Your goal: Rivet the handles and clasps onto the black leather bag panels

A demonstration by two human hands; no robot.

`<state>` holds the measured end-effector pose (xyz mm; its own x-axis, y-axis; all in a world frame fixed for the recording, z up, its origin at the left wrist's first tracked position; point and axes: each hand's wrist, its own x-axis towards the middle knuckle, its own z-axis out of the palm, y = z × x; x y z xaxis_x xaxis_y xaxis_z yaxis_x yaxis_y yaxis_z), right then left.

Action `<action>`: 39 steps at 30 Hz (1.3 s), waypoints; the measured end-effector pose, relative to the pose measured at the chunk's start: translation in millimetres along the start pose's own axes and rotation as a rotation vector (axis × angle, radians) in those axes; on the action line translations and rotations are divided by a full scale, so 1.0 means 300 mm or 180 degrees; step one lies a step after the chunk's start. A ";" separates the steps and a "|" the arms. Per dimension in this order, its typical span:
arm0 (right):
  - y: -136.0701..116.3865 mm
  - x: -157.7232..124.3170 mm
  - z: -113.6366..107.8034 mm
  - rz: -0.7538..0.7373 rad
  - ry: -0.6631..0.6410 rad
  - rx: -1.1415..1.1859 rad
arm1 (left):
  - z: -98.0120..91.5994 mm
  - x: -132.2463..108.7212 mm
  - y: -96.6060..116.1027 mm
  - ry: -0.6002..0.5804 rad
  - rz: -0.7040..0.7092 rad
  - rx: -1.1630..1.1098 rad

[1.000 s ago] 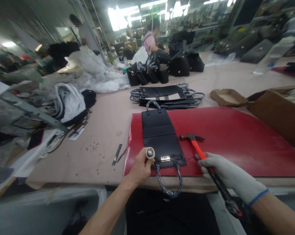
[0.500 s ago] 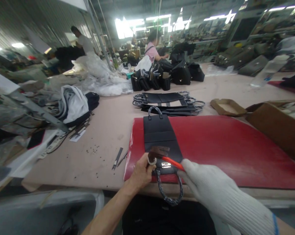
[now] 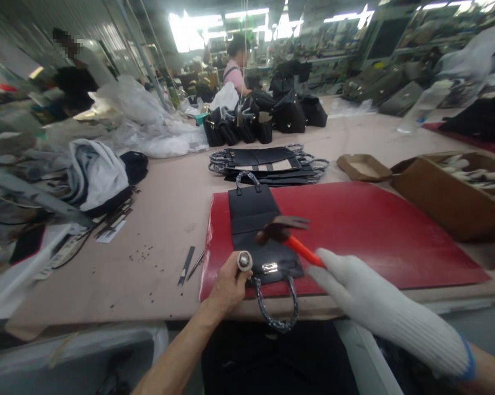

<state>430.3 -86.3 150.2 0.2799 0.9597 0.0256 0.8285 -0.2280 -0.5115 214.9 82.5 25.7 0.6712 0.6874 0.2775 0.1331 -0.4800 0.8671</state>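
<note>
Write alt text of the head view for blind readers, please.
A gloved right hand holds an orange-handled hammer over a black bag piece on a red mat; the bare left hand grips a round-topped tool beside the piece's metal fitting. More black pieces lie behind.

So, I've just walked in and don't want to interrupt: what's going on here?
A person's bare left hand grips a round-topped tool by the near-left corner of a flat black handbag piece, which lies on a red mat. The gloved right hand holds a claw hammer, its head over the piece and apart from the tool. A shiny metal fitting sits beside the tool, and similar pieces are stacked behind.
</note>
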 end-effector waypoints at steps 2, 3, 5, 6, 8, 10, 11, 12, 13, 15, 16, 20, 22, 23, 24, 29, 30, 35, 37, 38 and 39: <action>0.100 0.013 0.006 0.0489 -0.0093 0.0320 | -0.003 -0.004 -0.001 0.0010 -0.0052 -0.0047; 0.155 0.018 0.012 0.0793 -0.0127 0.0241 | -0.004 -0.006 -0.002 -0.0002 -0.0082 -0.0068; 0.258 0.024 0.028 0.1296 -0.0124 -0.0311 | -0.006 -0.010 -0.007 -0.0024 -0.0104 -0.0060; 0.300 0.025 0.037 0.1461 -0.0042 -0.0543 | -0.006 -0.011 -0.011 -0.0021 -0.0094 -0.0037; 0.348 0.025 0.058 0.1600 0.0174 -0.0912 | -0.008 -0.012 -0.019 0.0011 -0.0033 0.0033; 0.345 0.024 0.089 0.1362 0.0492 -0.1169 | -0.012 -0.011 -0.025 0.0040 0.0030 0.0127; 0.328 0.025 0.112 0.1116 0.0653 -0.1225 | -0.014 -0.011 -0.027 0.0041 0.0051 0.0186; 0.305 0.027 0.140 0.0812 0.0769 -0.1184 | -0.017 -0.012 -0.028 0.0040 0.0072 0.0248; 0.279 0.030 0.173 0.0489 0.0825 -0.1071 | -0.018 -0.014 -0.030 0.0038 0.0084 0.0304; 0.229 0.037 0.246 -0.0009 0.0758 -0.0719 | -0.018 -0.025 -0.037 0.0032 0.0174 0.0376; 0.210 0.040 0.281 -0.0145 0.0715 -0.0612 | -0.017 -0.033 -0.043 0.0021 0.0272 0.0385; 0.186 0.044 0.360 -0.0148 0.0740 -0.0443 | -0.006 -0.068 -0.073 0.0177 0.0592 0.0290; 0.193 0.045 0.361 -0.0121 0.0718 -0.0343 | -0.008 -0.074 -0.080 0.0402 0.0207 0.0259; 0.198 0.045 0.357 -0.0124 0.0711 -0.0309 | -0.012 -0.072 -0.079 0.0479 -0.0026 0.0251; 0.202 0.046 0.352 -0.0130 0.0708 -0.0284 | -0.018 -0.067 -0.075 0.0500 -0.0199 0.0243; 0.209 0.048 0.352 -0.0085 0.0690 -0.0242 | -0.045 -0.044 -0.038 0.0448 -0.0100 0.0344; 0.209 0.047 0.357 -0.0085 0.0674 -0.0249 | -0.047 -0.042 -0.033 0.0470 -0.0050 0.0411; 0.204 0.042 0.376 -0.0089 0.0699 -0.0266 | -0.055 -0.030 -0.037 0.0234 -0.0111 0.0214; 0.204 0.042 0.377 -0.0081 0.0699 -0.0248 | -0.066 -0.018 -0.053 0.0700 -0.0613 -0.0420; 0.204 0.042 0.376 -0.0084 0.0698 -0.0240 | -0.072 -0.012 -0.062 0.0978 -0.0811 -0.0775; 0.203 0.041 0.375 -0.0090 0.0700 -0.0234 | -0.077 -0.007 -0.070 0.1207 -0.0917 -0.1083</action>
<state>429.6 -69.7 22.8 0.3484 0.9088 0.2297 0.8683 -0.2206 -0.4443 194.0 103.7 16.3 0.3263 0.9414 0.0851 -0.0123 -0.0857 0.9962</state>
